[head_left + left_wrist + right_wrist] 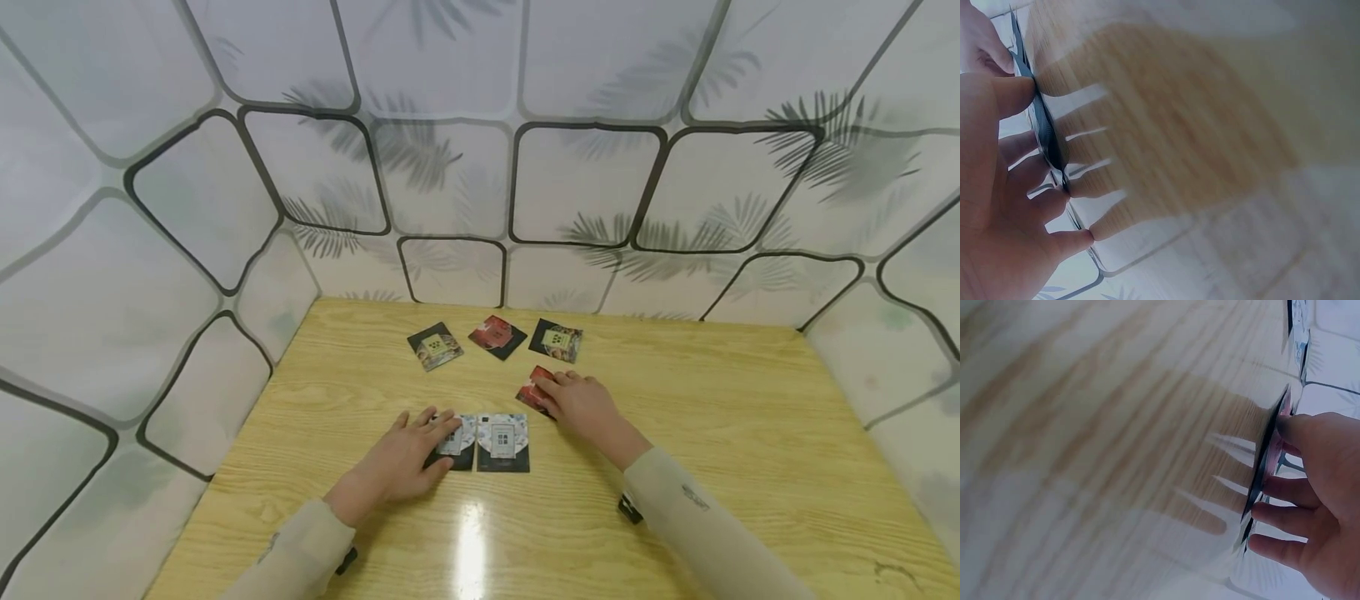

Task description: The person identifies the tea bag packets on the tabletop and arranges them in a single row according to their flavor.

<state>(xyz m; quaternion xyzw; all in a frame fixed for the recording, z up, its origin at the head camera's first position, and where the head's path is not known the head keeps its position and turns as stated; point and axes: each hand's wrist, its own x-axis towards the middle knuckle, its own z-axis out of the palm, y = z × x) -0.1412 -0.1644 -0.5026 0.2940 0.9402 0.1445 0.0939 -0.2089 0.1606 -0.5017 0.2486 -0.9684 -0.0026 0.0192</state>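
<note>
My left hand (408,454) lies spread over the left of two white-and-black packets (465,458), its thumb near the lower edge. In the left wrist view, a dark packet edge (1047,128) shows beneath the left thumb and fingers. Beside it lies a second white-and-black packet (502,443), flat on the table. To the right, my right hand (588,408) rests its extended fingers and thumb on a tilted-round red-and-black packet (531,390), covering part of it. The right wrist view shows this packet (1267,456) under the thumb, close to the table surface.
Farther back on the glossy wooden table (712,417) lie a yellow-labelled packet (435,346), another red-and-black packet (498,336) and a second yellow-labelled packet (556,340). A patterned wall (450,183) encloses the table's back and sides.
</note>
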